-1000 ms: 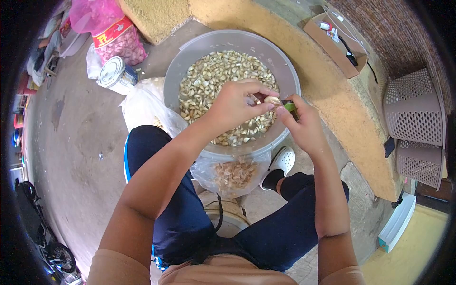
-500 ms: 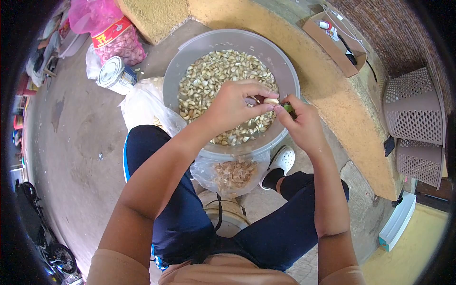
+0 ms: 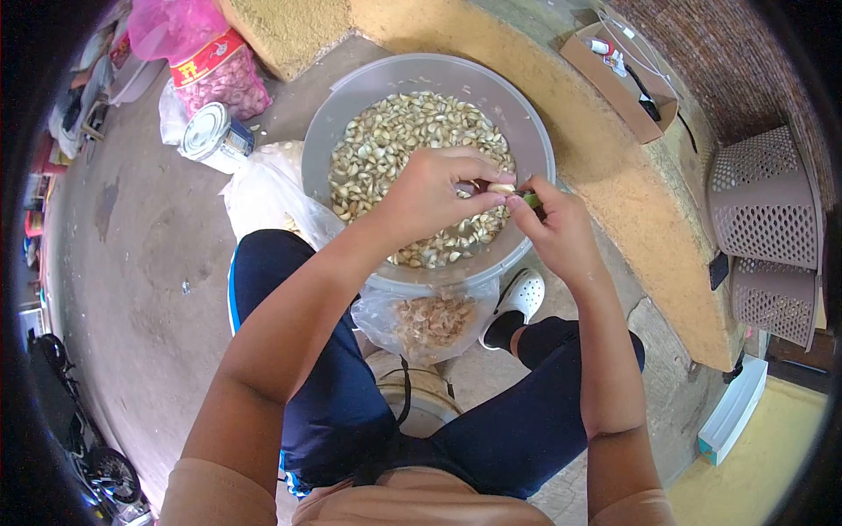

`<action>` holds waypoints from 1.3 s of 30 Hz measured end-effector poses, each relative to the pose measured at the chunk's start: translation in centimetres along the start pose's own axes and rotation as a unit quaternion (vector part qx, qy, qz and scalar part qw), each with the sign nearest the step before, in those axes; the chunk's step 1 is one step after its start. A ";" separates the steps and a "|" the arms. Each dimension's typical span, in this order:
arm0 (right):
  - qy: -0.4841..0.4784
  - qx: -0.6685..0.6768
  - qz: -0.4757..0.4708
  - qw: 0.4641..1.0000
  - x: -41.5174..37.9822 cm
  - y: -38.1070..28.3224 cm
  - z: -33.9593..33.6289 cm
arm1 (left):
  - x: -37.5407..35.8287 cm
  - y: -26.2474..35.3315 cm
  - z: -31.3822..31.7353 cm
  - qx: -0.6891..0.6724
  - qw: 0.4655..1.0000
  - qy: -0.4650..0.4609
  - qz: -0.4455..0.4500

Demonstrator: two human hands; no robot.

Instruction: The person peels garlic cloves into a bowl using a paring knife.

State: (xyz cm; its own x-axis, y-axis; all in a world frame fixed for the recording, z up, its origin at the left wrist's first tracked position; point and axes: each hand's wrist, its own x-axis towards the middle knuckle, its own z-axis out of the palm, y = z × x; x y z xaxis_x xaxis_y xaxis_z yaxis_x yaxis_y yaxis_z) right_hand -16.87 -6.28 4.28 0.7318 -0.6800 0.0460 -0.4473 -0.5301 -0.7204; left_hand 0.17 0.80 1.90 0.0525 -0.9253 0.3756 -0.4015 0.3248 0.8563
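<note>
Over a large grey tub [image 3: 531, 131] of garlic cloves [image 3: 412, 131] in water, my hands meet. My left hand [image 3: 438, 195] pinches a single pale garlic clove [image 3: 502, 188] between thumb and fingers. Closed around a small green-handled knife [image 3: 531, 200], my right hand [image 3: 554, 223] is right up against the clove; its fingers mostly hide the knife. Below the tub's near rim, a clear plastic bag [image 3: 373, 317] holds brown garlic skins [image 3: 434, 320].
Left of the tub lie a white plastic bag [image 3: 263, 197], a lidded can [image 3: 210, 140] and a pink sack of garlic [image 3: 224, 83]. A cardboard box [image 3: 605, 88] sits on the yellow ledge [image 3: 605, 167] at right. Perforated baskets [image 3: 763, 210] stand at far right.
The clove has turned or shifted very slightly between my fingertips. Both hands stay in nearly the same place over the tub.
</note>
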 end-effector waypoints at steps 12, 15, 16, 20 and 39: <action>-0.011 -0.027 -0.005 1.000 0.1 -0.3 -0.1 | -0.2 -0.3 0.4 0.021 1.000 0.005 -0.011; -0.005 -0.053 -0.020 0.998 0.0 -0.1 0.1 | -0.2 -0.2 0.4 0.019 0.999 -0.001 -0.031; -0.004 -0.065 -0.026 0.998 0.0 0.0 0.1 | -0.2 -0.2 0.3 0.030 0.999 -0.009 -0.028; 0.005 -0.027 -0.028 0.999 -0.1 0.3 0.2 | -0.3 -0.4 0.4 0.053 0.998 -0.029 -0.018; 0.034 0.345 0.164 0.923 0.6 0.0 2.0 | 0.3 -1.4 0.7 -0.265 0.923 0.003 -0.278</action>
State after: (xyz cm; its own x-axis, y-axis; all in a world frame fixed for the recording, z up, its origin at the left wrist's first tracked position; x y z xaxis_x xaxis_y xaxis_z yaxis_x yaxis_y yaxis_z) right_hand -15.39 -5.64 2.90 0.5701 -0.7896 -0.2269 -0.1878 0.1436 -0.9716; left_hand 0.10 -0.02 0.57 0.1211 -0.9774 -0.1732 0.1925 -0.1480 0.9701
